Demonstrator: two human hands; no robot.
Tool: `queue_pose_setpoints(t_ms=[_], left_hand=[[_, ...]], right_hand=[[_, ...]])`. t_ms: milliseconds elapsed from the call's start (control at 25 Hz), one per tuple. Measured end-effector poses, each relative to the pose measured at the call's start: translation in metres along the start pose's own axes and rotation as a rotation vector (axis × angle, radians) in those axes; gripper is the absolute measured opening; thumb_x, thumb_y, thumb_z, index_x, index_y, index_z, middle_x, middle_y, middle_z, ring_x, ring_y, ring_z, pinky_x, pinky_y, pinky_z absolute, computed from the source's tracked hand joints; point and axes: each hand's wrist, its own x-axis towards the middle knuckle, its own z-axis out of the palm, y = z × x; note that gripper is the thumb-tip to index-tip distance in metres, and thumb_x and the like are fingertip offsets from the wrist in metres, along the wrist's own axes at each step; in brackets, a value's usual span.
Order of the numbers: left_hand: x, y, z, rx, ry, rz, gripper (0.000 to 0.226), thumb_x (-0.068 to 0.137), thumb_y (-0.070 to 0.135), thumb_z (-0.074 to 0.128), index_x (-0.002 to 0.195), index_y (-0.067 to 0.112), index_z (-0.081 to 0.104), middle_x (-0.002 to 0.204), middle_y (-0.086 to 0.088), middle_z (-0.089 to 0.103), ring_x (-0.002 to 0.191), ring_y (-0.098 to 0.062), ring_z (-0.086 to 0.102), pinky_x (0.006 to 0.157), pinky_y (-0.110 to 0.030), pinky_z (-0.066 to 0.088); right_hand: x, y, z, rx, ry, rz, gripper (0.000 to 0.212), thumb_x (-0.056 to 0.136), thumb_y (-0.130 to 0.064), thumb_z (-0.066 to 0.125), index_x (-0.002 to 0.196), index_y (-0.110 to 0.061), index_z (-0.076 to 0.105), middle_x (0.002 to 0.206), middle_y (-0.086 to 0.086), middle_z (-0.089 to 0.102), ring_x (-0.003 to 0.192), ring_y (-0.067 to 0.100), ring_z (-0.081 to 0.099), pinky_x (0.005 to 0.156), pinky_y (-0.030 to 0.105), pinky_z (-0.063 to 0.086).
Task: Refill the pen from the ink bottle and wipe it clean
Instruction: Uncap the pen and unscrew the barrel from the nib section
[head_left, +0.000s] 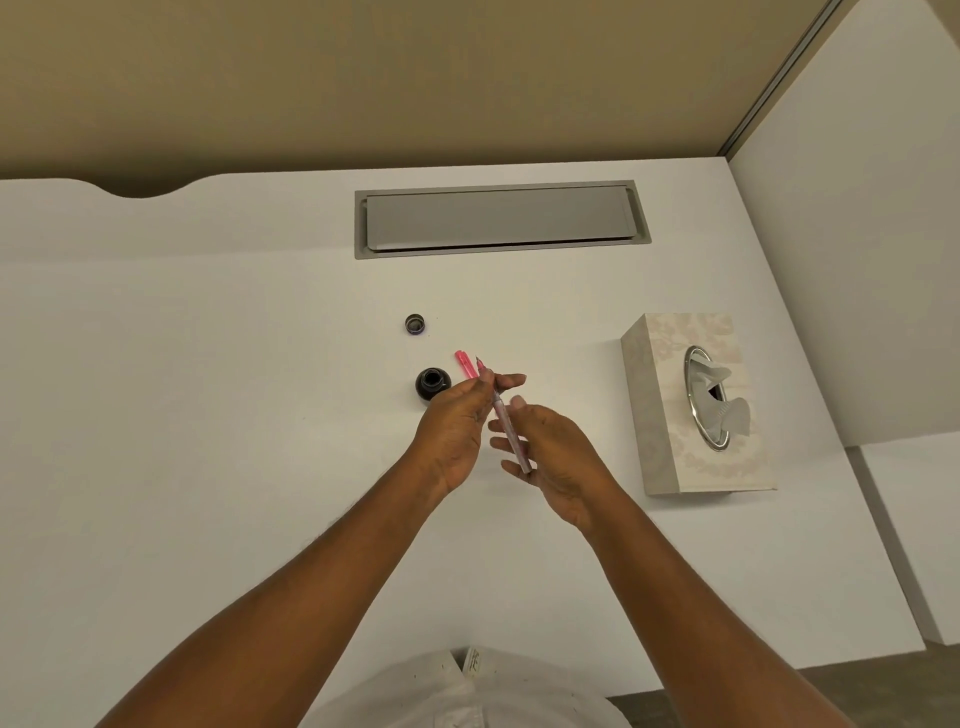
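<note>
A slim pink pen (506, 426) with its nib bare points away from me, above the white desk (208, 415). My left hand (457, 431) pinches it near the nib end, thumb and fingers closed on the barrel. My right hand (550, 457) holds the rear of the barrel in its fingers. The open black ink bottle (432, 383) stands just left of my left hand. Its dark cap (414, 324) lies farther back on the desk. The pink pen cap (465, 364) lies beside the bottle, partly hidden by my left fingers.
A patterned tissue box (670, 415) with a tissue sticking up sits at the right. A grey cable hatch (501, 218) is set into the back of the desk. A beige partition rises behind, a white wall stands at the right.
</note>
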Motion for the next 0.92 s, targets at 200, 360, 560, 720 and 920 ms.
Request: queue_pose_setpoints(t_ms=[200, 360, 560, 720, 920], left_hand=[[0.0032, -0.0047, -0.0010, -0.006, 0.004, 0.003, 0.032, 0.095, 0.029, 0.044, 0.082, 0.015, 0.070, 0.109, -0.006, 0.070, 0.119, -0.015, 0.056, 0.115, -0.040, 0.026], [0.0028, -0.0043, 0.0011, -0.015, -0.005, 0.001, 0.034, 0.095, 0.030, 0.043, 0.081, 0.014, 0.070, 0.111, -0.007, 0.069, 0.115, -0.018, 0.057, 0.109, -0.039, 0.035], [0.0049, -0.0067, -0.0005, -0.001, 0.007, 0.014, 0.035, 0.095, 0.030, 0.043, 0.078, 0.019, 0.072, 0.111, -0.007, 0.070, 0.119, -0.016, 0.056, 0.113, -0.037, 0.028], [0.0040, -0.0057, 0.0006, -0.036, 0.001, -0.001, 0.032, 0.096, 0.029, 0.042, 0.084, 0.013, 0.068, 0.113, -0.008, 0.068, 0.114, -0.016, 0.058, 0.104, -0.035, 0.038], [0.0099, -0.0054, -0.0037, -0.081, 0.052, 0.005, 0.033, 0.096, 0.026, 0.043, 0.081, 0.013, 0.069, 0.103, -0.006, 0.071, 0.118, -0.017, 0.056, 0.112, -0.035, 0.029]], right_hand=[[0.0006, 0.0049, -0.0015, 0.027, 0.077, -0.076, 0.033, 0.074, -0.015, 0.079, 0.095, -0.013, 0.053, 0.099, 0.006, 0.061, 0.086, 0.019, 0.058, 0.072, 0.031, 0.046], [-0.0004, 0.0021, -0.0008, 0.001, 0.002, 0.041, 0.031, 0.091, -0.044, 0.055, 0.105, -0.018, 0.062, 0.106, 0.000, 0.068, 0.099, 0.015, 0.065, 0.086, 0.032, 0.051], [0.0008, 0.0070, -0.0019, 0.023, 0.069, 0.001, 0.029, 0.079, -0.020, 0.075, 0.099, -0.015, 0.055, 0.104, 0.004, 0.062, 0.094, 0.019, 0.060, 0.082, 0.033, 0.049], [-0.0003, 0.0029, -0.0024, 0.090, -0.023, 0.096, 0.036, 0.087, -0.040, 0.062, 0.111, -0.014, 0.058, 0.109, 0.006, 0.069, 0.098, 0.019, 0.067, 0.082, 0.032, 0.054], [-0.0005, 0.0075, -0.0070, -0.064, -0.064, 0.082, 0.026, 0.097, -0.032, 0.048, 0.096, -0.017, 0.070, 0.094, -0.001, 0.073, 0.082, 0.014, 0.065, 0.074, 0.026, 0.049]])
